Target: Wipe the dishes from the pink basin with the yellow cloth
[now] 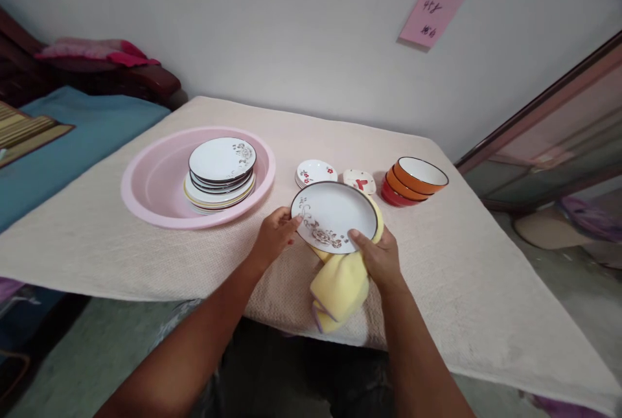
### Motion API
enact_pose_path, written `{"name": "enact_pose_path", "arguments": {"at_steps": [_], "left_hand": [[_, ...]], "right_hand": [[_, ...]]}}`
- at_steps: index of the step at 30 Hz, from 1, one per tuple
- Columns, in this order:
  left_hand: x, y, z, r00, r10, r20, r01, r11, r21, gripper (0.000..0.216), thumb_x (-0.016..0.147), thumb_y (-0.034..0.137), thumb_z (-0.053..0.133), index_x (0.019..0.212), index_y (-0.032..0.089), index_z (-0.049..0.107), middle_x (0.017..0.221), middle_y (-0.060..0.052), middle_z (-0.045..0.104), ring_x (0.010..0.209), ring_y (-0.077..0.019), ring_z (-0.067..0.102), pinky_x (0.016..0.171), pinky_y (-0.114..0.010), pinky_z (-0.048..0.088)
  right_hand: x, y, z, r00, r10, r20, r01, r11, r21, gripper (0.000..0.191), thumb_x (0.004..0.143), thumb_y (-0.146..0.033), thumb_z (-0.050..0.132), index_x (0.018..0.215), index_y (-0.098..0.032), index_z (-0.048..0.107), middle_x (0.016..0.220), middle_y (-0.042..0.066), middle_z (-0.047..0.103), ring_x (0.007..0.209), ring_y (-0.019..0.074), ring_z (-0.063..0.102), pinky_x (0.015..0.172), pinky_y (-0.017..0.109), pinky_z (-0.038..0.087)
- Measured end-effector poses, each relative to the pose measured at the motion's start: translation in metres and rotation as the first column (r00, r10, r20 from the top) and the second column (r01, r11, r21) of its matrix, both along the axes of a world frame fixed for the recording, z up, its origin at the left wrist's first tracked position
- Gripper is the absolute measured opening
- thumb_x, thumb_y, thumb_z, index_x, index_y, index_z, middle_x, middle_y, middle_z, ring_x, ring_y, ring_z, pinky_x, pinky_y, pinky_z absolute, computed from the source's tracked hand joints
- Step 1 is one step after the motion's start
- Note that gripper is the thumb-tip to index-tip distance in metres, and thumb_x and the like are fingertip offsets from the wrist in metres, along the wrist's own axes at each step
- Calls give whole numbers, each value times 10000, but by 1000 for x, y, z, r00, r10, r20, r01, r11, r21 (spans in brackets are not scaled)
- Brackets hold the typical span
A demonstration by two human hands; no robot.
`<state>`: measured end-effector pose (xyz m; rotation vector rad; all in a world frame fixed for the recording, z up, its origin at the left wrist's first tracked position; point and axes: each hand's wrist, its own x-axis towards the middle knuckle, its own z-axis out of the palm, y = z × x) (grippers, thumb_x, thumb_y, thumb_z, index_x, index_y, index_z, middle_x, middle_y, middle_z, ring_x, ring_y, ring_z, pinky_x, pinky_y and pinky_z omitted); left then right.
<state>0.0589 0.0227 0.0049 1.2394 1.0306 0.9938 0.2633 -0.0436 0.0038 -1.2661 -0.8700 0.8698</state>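
Between my hands is a white plate (pixel 335 210) with a dark rim and a brown flower pattern, tilted toward me above the table. My left hand (pixel 276 236) pinches its left edge. On the right side, my right hand (pixel 381 253) grips the rim with the thumb on top and a yellow cloth (pixel 340 288) beneath. The cloth hangs below the plate and shows again along its right edge. The right fingers are mostly hidden behind plate and cloth.
At left a pink basin (pixel 146 191) holds a stack of plates (pixel 218 159). Behind my plate sit small flowered dishes (pixel 315 170) and a squarish dish (pixel 359 179). Stacked orange and red bowls (pixel 413 178) stand to the right on the cloth-covered table (pixel 476 288). A wall rises behind.
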Motion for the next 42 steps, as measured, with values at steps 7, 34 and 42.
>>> {"name": "enact_pose_path", "arguments": {"at_steps": [7, 34, 42], "left_hand": [[-10, 3, 7, 985, -22, -171, 70, 957, 282, 232, 751, 386, 628, 759, 156, 653, 677, -2, 569, 641, -127, 480, 576, -209, 351], [24, -22, -10, 808, 231, 541, -14, 927, -376, 414, 726, 449, 673, 958, 112, 607, 780, -87, 690, 726, -202, 654, 675, -308, 501], [24, -22, -13, 894, 162, 418, 11, 924, -383, 413, 761, 485, 626, 924, 106, 621, 731, -81, 680, 561, -146, 599, 524, -252, 463]], "right_hand": [[6, -6, 3, 965, 221, 141, -212, 974, -79, 424, 709, -328, 709, 1104, -199, 628, 924, 21, 694, 740, 180, 620, 640, 296, 514], [-72, -7, -13, 947, 322, 10, -322, 947, -5, 511, 653, -275, 754, 1137, -199, 608, 1180, 80, 633, 1120, 256, 571, 1044, 467, 384], [-64, -7, -7, 895, 356, 268, -372, 928, 10, 546, 615, -304, 782, 1123, -216, 603, 1134, 77, 650, 1071, 255, 593, 981, 436, 450]]}}
